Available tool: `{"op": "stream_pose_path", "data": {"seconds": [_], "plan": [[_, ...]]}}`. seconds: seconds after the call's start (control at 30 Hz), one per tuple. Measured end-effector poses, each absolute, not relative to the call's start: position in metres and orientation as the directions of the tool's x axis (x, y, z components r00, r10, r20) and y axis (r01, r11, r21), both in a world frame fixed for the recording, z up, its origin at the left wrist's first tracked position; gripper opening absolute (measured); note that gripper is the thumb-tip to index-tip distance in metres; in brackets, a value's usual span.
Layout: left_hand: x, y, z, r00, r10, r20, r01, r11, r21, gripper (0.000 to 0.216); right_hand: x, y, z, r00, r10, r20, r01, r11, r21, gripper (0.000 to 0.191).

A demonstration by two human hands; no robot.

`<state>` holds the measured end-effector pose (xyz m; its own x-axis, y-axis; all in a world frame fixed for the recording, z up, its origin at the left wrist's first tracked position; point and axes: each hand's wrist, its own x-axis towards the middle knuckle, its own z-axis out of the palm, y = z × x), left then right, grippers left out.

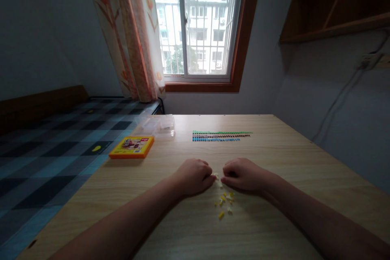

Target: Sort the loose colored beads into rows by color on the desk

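Note:
My left hand (196, 175) rests on the table with its fingers curled in. Its thumb and fingertips touch or nearly touch some small whitish pieces (221, 186); whether it pinches one is too small to tell. Facing it across a narrow gap, my right hand (242, 174) is closed too, fingers bent and thumb pressed near them, and anything inside is hidden. Between my forearms lies a loose scatter of small yellow pieces (221, 215) mixed with whitish ones. Farther back, tiny green, dark reddish and blue pieces (213, 135) lie in long neat rows.
An orange-yellow box (132, 147) with a printed picture lies at the table's left side. Behind it are clear plastic trays (161, 126). A bed with a checked cover (76, 130) adjoins the left edge of the wooden table (274, 150); a window (207, 28) is beyond.

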<state>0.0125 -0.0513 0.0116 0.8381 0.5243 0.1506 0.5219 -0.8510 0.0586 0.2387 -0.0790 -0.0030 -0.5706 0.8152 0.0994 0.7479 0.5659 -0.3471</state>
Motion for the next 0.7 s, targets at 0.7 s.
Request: {"op": "stream_pose_path", "data": {"seconds": [0.7], "plan": [[0.010, -0.037, 0.008, 0.692, 0.674, 0.256, 0.535, -0.718, 0.446, 0.025, 0.242, -0.074, 0.000, -0.530, 0.830, 0.171, 0.672, 0.535, -0.513, 0.016]]}}
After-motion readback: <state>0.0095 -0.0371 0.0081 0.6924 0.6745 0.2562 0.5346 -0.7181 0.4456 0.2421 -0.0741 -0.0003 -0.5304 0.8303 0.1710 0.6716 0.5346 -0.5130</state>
